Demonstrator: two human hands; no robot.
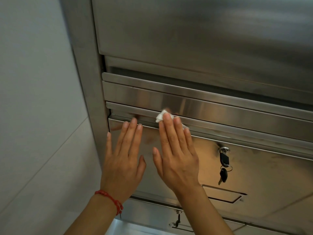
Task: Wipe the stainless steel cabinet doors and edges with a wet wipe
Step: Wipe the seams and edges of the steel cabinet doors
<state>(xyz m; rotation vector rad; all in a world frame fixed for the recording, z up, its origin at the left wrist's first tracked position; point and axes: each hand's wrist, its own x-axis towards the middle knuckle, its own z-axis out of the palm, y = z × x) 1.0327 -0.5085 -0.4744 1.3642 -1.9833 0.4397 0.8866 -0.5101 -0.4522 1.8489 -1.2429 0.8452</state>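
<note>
Nearest the camera, a red string bracelet circles the left wrist, and above it the left hand lies flat on the stainless steel cabinet door, fingers straight and spread, its grip wide and holding nothing; it seems placed there to steady the door against the push of wiping. Just beside it the right hand also lies flat, its grip likewise wide, with straight fingers pressing the wet wipe against the narrow ledge along the door's top edge. The white wipe is bunched under the fingertips, showing on both sides of them, which likely lets it ride the lip of the edge. To the right on the same door, a lock carries a black key fob, with a second key hanging on a ring below. Farther up sit a brushed horizontal band and the large upper panel, with a pale tiled wall at left.
</note>
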